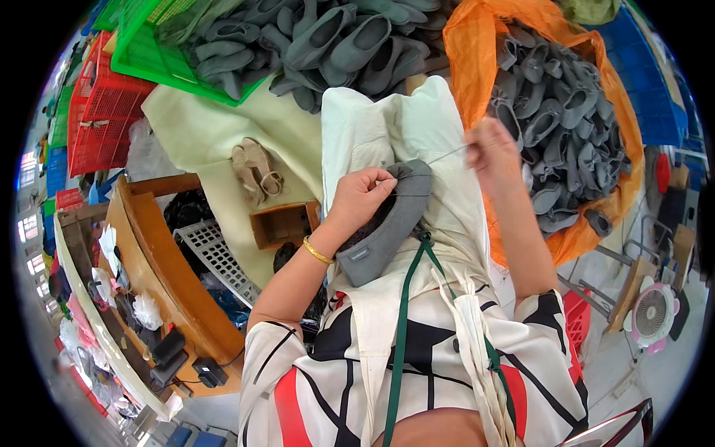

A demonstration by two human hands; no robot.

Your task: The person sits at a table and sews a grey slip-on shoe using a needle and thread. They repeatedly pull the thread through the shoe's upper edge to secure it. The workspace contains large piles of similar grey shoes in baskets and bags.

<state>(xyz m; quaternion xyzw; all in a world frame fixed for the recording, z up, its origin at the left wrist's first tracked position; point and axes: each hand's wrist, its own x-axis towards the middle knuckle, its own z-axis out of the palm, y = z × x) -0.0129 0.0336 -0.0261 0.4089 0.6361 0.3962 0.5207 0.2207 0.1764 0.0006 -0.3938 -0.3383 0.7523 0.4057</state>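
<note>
Here, left hand (363,195) gripping grey shoe (387,223), right hand (491,145) raised

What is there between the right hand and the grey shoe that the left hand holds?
In the head view, a thin thread runs taut from the right hand to the grey shoe in the left hand, over a white cloth.

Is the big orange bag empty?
No, the orange bag is piled full of grey shoe pieces beside the right hand.
</note>
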